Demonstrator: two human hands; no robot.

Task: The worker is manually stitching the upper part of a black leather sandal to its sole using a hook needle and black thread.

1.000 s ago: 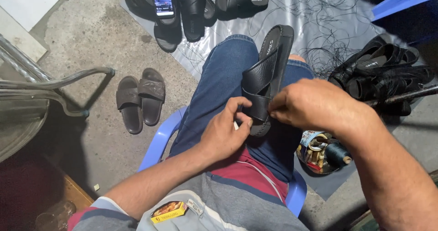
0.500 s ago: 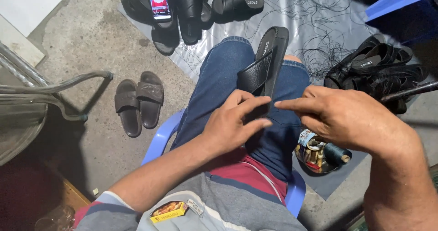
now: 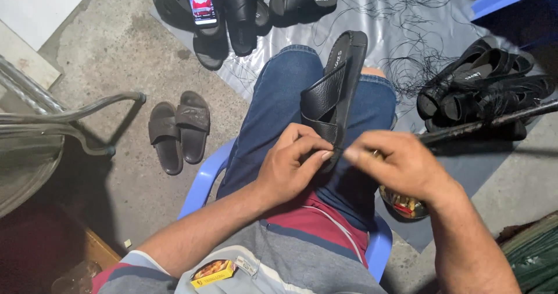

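Black sandal [image 3: 336,93] gripped by left hand [image 3: 290,163]; right hand [image 3: 395,165] pinched beside it, brown slippers [image 3: 178,128] nearby.

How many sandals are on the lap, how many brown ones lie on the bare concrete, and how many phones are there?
Black sandal on the lap: 1
Brown sandals on the concrete: 2
Phone: 1
Total: 4

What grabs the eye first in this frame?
A black cross-strap sandal lies on edge on the person's denim-clad lap, centre frame, with the left hand gripping its near end and the right hand pinched beside it. At top, a lit phone leans among black sandals on grey plastic sheet; another sandal pile lies right.
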